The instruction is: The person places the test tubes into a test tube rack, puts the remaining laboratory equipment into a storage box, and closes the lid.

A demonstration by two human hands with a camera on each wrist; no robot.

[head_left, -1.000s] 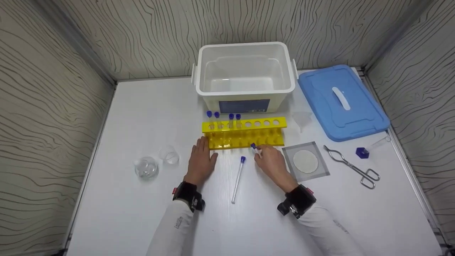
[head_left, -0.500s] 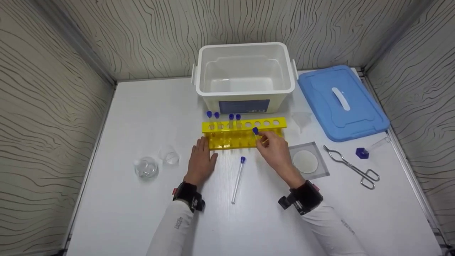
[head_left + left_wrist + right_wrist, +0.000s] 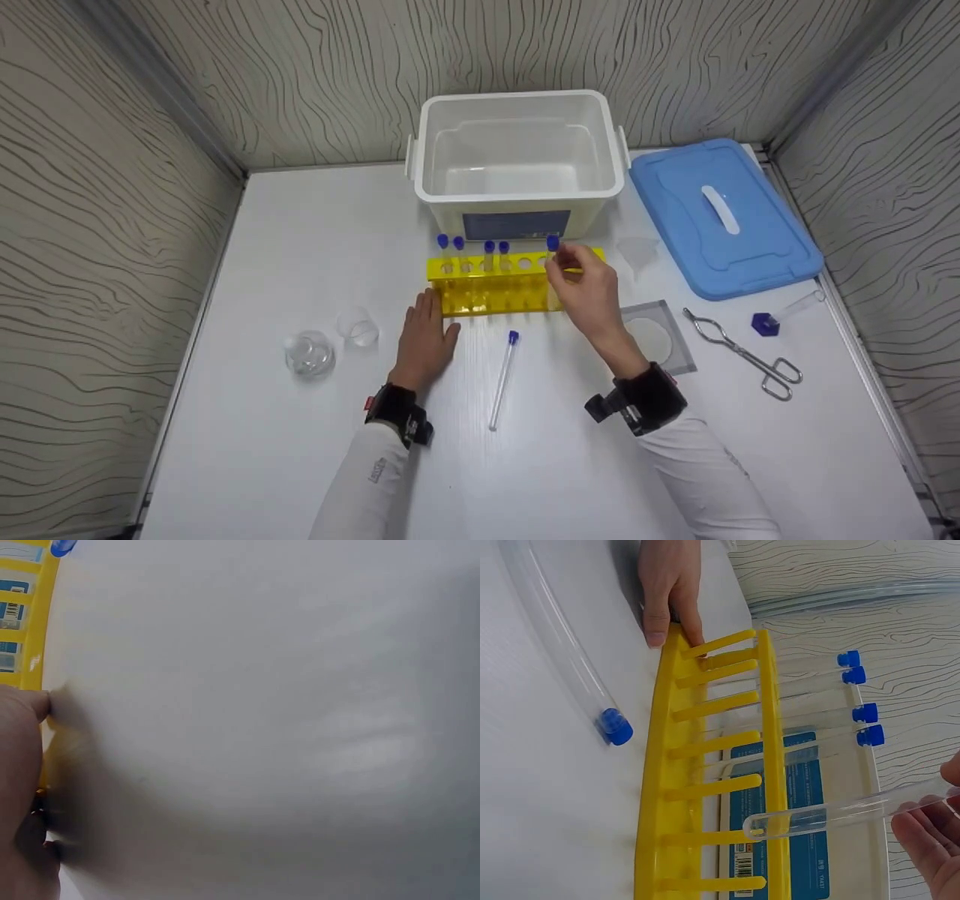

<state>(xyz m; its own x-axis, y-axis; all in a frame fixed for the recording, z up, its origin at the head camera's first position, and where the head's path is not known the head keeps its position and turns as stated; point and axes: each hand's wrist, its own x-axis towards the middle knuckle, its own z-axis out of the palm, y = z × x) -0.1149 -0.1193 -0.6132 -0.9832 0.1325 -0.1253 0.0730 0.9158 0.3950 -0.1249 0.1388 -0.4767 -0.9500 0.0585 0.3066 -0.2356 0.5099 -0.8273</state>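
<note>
1. Lowest in the head view, two white sleeves come up from the bottom edge, each with a dark wrist strap.
2. A capped test tube (image 3: 502,379) lies loose on the white table (image 3: 300,450) just below frame centre, blue cap toward the rack; the right wrist view shows it at upper left (image 3: 562,652).
3. The left hand (image 3: 425,339) lies flat on the table left of centre, fingers straight and together, fingertips against the left end of the yellow rack (image 3: 495,289). The right wrist view shows those fingertips (image 3: 667,592) on the rack's end; it holds nothing.
4. The right hand (image 3: 589,289) hovers over the rack's right half, thumb and fingers pinching a test tube with a blue cap (image 3: 553,243) near its top.
5. In the right wrist view, that tube's rounded bottom (image 3: 787,823) sits just at the rack's top rail, not yet seated in a hole.
6. Four more blue-capped tubes (image 3: 472,251) stand in the rack's left holes.
7. Left of the hands stand a small glass flask (image 3: 308,354) and a clear beaker (image 3: 357,328).
8. Right of the hands lie a grey mesh square with a white disc (image 3: 660,337), metal tongs (image 3: 742,356) and a blue cap (image 3: 764,323).
9. Behind the rack, at upper centre, stands an open white bin (image 3: 517,161); its blue lid (image 3: 720,214) lies at upper right.
</note>
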